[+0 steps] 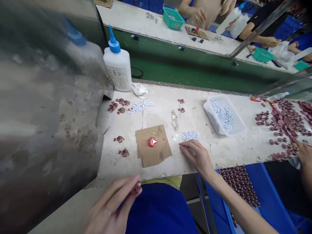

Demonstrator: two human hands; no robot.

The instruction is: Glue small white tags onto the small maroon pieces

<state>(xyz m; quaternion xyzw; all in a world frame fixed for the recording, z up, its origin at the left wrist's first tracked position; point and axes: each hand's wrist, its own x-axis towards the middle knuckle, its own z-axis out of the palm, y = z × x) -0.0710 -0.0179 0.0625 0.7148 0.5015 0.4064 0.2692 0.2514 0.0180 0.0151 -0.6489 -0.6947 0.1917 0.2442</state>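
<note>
My left hand (pixel 113 204) is closed near the front edge of the table, pinching a small reddish-brown figure piece (pixel 136 188) mostly hidden by the fingers. My right hand (pixel 198 157) reaches onto the tabletop with thumb and forefinger together on a tiny white piece (pixel 178 145). Just beyond those fingertips lies a small heap of white-and-blue pieces (pixel 190 136). Between the two hands, a torn cardboard square (pixel 146 157) bears a round red cap (pixel 152 142) with a whitish patch inside.
A white squeeze bottle (pixel 119 70) stands at back left by a metal panel (pixel 56 130). Brown pieces (pixel 123 152) lie in small clusters. At right are a clear tub (pixel 240 130) of white-and-blue pieces, a co-worker's hand (pixel 304 152) and a blue crate (pixel 263 185).
</note>
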